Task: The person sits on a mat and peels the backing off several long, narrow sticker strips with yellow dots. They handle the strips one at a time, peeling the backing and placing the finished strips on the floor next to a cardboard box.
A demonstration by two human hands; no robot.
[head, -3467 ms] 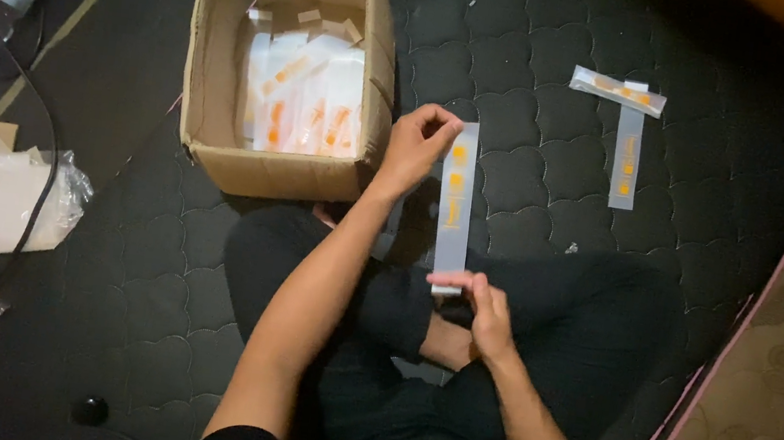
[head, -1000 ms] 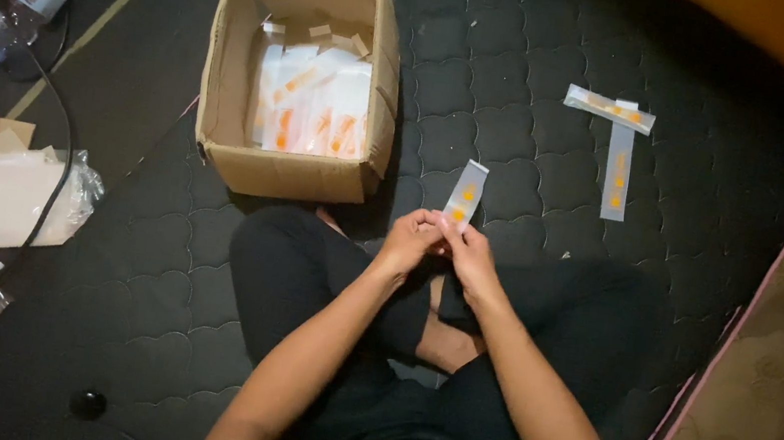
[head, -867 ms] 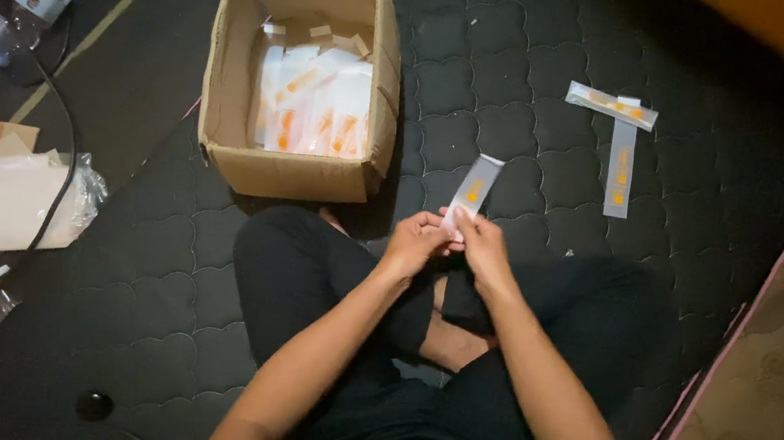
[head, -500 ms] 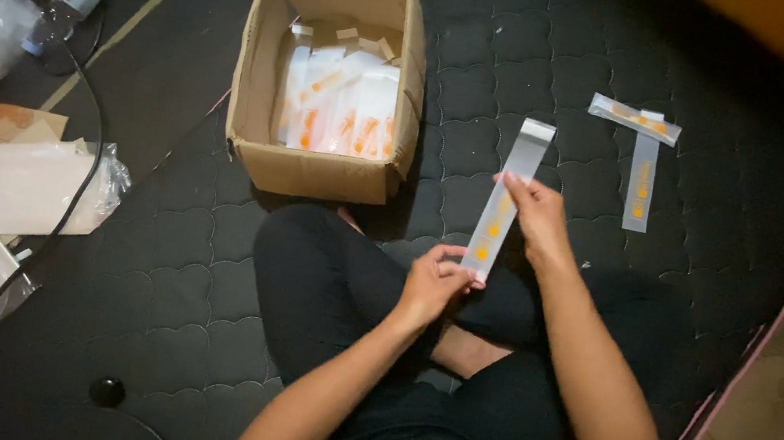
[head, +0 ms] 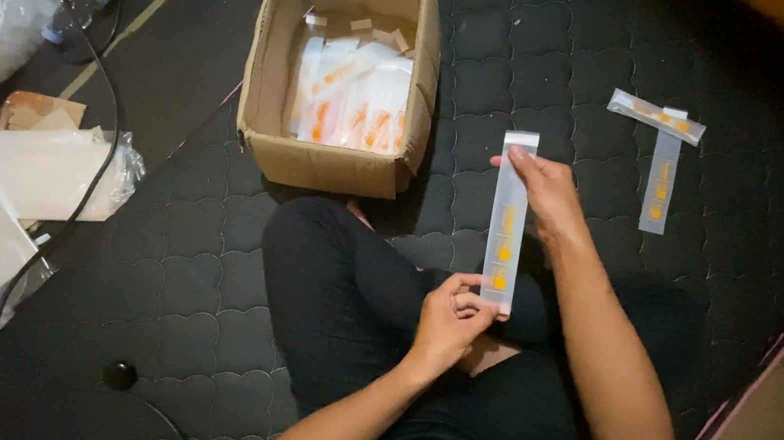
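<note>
Long clear packet (head: 508, 223) with orange marks stands stretched above the lap. Left hand (head: 448, 318) pinches its bottom end, right hand (head: 545, 190) pinches its top, near the cardboard box (head: 319, 162).

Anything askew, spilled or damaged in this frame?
Nothing looks damaged or spilled. The left hand and right hand hold one long clear packet stretched flat. Two finished packets lie crossed rather than stacked on the mat.
</note>
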